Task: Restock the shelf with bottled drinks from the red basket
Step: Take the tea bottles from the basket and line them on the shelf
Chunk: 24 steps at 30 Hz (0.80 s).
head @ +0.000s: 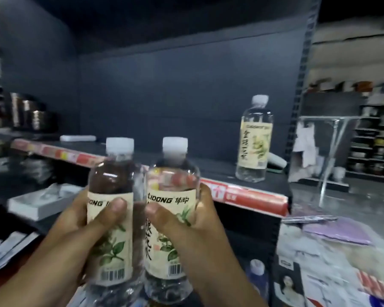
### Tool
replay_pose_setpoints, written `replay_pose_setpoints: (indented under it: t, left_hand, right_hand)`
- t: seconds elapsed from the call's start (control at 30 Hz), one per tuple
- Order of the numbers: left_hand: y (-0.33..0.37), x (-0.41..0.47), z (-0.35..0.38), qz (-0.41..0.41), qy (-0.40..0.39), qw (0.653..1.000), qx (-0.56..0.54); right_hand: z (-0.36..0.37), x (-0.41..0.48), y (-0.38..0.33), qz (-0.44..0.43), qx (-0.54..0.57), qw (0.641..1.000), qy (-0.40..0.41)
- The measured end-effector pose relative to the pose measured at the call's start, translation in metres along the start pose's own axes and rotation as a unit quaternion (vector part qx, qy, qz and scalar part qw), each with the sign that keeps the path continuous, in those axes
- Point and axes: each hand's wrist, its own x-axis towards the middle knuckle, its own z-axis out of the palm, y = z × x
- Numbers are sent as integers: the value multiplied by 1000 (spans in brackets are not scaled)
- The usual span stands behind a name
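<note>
Sensibly, your left hand (75,235) grips the dark bottle (113,173) and your right hand (200,235) the clear bottle (172,180), both upright, likely ready for the shelf (208,165) left of its lone bottle (254,140).

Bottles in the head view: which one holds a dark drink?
The dark bottle in the left hand: its drink is brown. The clear bottle in the right hand and the lone bottle on the shelf hold clear liquid.
</note>
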Motion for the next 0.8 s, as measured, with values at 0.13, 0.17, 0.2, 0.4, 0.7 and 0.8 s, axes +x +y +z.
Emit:
replay_pose_setpoints:
  t: [0.13,0.17,0.2,0.4,0.7,0.8]
  left_hand:
    - [3,57,58,33,-102,994,-7]
    - [2,69,71,39,-104,994,-21]
    - [2,86,85,35,-105,993,-33]
    - [-10,160,127,21,-98,991,-90]
    - [-71,204,139,16,-109,994,-7]
    - [-77,211,140,9,-118,993,26]
  right_hand:
    - [-45,-1,-60,-83,-27,994,65]
    - [-58,-1,-69,-103,-39,990,85]
    - [-76,1,-76,-125,-46,985,109]
    - [-158,29,-105,-212,-21,951,223]
    - [-221,89,-68,-168,-148,933,281]
    - [-227,100,-59,-187,-150,919,314]
